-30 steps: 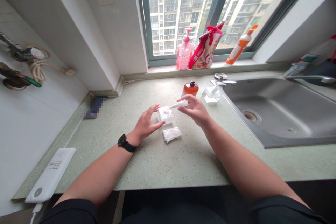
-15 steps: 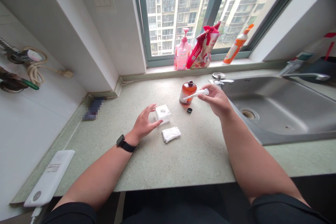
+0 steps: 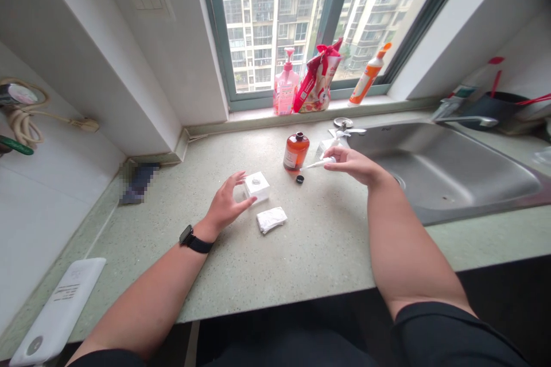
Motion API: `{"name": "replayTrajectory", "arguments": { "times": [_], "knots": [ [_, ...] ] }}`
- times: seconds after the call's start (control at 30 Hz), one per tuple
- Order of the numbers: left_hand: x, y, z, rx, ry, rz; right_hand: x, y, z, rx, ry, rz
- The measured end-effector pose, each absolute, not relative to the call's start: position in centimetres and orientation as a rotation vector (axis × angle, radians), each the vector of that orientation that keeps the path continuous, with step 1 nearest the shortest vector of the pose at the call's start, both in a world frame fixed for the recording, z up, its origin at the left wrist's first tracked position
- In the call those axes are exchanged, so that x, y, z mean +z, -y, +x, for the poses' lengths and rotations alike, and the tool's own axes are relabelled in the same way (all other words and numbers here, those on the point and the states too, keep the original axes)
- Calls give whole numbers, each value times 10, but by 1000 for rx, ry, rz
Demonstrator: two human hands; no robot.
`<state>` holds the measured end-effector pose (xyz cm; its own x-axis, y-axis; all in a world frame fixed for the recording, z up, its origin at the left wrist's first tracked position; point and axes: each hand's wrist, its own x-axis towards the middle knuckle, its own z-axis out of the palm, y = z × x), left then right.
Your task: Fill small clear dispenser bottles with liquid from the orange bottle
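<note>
A small white square bottle [image 3: 257,189] with a round opening on top stands on the counter. My left hand [image 3: 226,203], with a black watch on its wrist, rests its thumb and fingers on the bottle's left and front sides. In my right hand [image 3: 350,163] is a white tapered tube with a thin tip [image 3: 316,164], pointing left. Just beyond the tip stands an amber bottle [image 3: 296,152] of orange-brown liquid, its mouth uncapped. A black screw cap [image 3: 300,179] lies in front of it. Nearer me is a folded white tissue [image 3: 272,219].
A clear box [image 3: 323,149] sits behind my right hand, beside the steel sink [image 3: 451,218]. On the sill stand a pink pump bottle [image 3: 286,89], a red bag [image 3: 318,80] and an orange bottle [image 3: 367,80]. A white power bank [image 3: 60,309] lies at the left edge.
My right hand has lowered a little with the white tube, whose tip now sits beside the amber bottle's base, not in front of the bottle. The view has shifted right; my left hand stays at the square bottle.
</note>
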<state>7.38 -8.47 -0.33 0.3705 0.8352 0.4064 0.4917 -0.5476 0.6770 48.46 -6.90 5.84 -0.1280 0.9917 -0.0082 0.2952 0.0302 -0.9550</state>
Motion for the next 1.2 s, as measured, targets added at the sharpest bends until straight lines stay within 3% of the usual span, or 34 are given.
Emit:
{"name": "replayTrajectory", "arguments": {
  "times": [0.5,1.2],
  "knots": [
    [1,86,74,1006,-1160,2186,43,58,498,1123,1741,-1645],
    [-1,85,73,1008,-1159,2175,25,51,492,800,2056,-1853]
  ]
}}
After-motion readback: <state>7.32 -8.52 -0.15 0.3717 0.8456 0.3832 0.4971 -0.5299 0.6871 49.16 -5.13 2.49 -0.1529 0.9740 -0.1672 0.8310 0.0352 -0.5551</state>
